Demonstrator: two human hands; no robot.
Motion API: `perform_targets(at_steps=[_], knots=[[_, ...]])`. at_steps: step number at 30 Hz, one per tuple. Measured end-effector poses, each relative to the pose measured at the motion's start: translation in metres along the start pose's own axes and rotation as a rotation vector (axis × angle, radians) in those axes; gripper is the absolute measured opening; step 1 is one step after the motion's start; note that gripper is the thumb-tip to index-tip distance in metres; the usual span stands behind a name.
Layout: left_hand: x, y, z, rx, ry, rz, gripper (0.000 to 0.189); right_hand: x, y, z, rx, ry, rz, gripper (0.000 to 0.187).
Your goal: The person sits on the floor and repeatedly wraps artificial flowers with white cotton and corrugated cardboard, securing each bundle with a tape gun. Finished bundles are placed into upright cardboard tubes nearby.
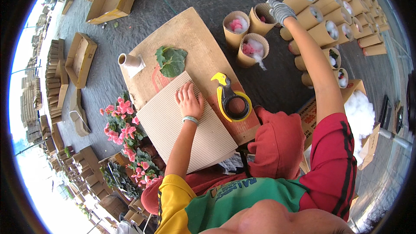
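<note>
My left hand, bare with a bracelet at the wrist, lies flat on a stack of corrugated cardboard sheets. My right hand wears a grey striped knit glove and reaches far out, its fingers curled at the rim of a corrugated cardboard tube with something pink inside. Beside that tube stand a second tube and a third tube, both holding pink blooms and white fluffy stuffing. A yellow and black tape dispenser and a green leaf lie on the large cardboard box under the sheets.
Many filled tubes lean in rows at the right. White stuffing fills a box near my right elbow. Potted pink begonias stand left of the work box, where a small cardboard roll sits. Open cartons rest on the dark ground.
</note>
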State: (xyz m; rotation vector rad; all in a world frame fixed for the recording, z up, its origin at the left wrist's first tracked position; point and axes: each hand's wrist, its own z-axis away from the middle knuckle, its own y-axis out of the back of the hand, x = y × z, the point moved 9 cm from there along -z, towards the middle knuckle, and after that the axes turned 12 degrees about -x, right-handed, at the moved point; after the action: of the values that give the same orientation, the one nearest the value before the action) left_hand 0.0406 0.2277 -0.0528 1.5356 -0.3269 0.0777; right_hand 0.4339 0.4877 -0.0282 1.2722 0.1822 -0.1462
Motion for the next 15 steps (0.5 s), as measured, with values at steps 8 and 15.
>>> perform_targets(at_steps=[8, 15], knots=[[0.004, -0.003, -0.001, -0.001, -0.009, -0.004, 0.047, 0.045, -0.025, 0.007, -0.019, -0.423, -0.543, 0.046], [0.016, -0.005, -0.017, 0.031, -0.032, -0.014, 0.045, 0.052, -0.005, 0.008, 0.009, -0.429, -0.592, 0.061]])
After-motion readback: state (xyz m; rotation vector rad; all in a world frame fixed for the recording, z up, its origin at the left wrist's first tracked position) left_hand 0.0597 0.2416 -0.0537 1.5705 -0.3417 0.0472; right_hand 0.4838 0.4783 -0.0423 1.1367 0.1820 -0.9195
